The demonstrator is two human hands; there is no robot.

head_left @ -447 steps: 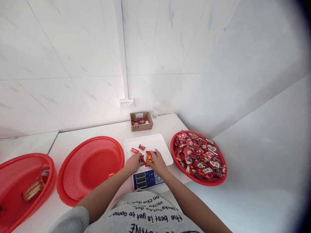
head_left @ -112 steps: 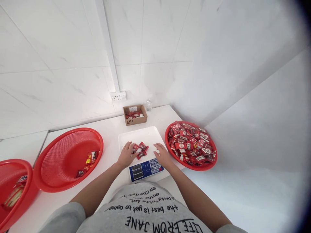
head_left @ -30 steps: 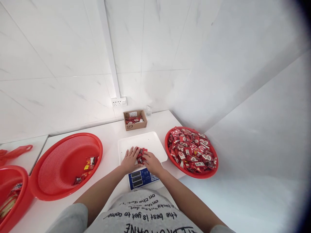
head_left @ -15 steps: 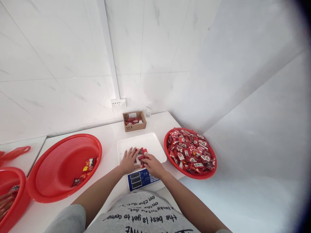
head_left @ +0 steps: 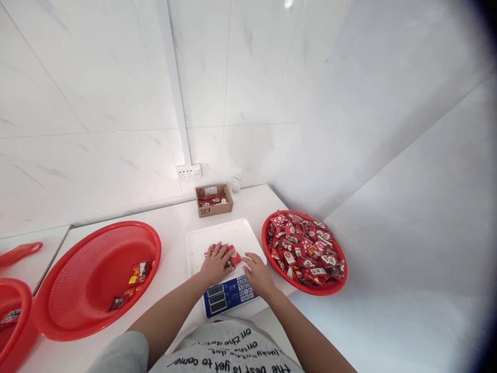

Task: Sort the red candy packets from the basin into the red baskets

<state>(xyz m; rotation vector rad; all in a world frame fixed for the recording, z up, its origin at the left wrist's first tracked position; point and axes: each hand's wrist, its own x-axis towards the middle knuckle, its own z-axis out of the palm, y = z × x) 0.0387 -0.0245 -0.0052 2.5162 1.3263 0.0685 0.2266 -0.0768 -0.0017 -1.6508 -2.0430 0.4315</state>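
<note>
A few small red snack packets [head_left: 235, 256] lie bunched on the white pan [head_left: 248, 235] of a digital scale. My left hand [head_left: 216, 267] is over the bunch, its fingers curled across the top and the thumb at the near side, so part of the packets is hidden. Just to the right, my right hand [head_left: 258, 273] has its fingers apart and holds nothing, with a fingertip close to the packets. Below both hands is the scale's blue panel [head_left: 229, 298] with displays and keys.
A red basket [head_left: 267, 254] heaped with red packets stands at the right. To the left, a larger red basket [head_left: 97, 230] holds a few packets, beside another red basket [head_left: 23, 311]. At the back are a small cardboard box [head_left: 215, 209] of packets and a clear cup [head_left: 235, 185].
My left hand has moved over the packets and bunched them together. My right hand has let go of the packets and drawn back to the right. The view has tilted slightly.
</note>
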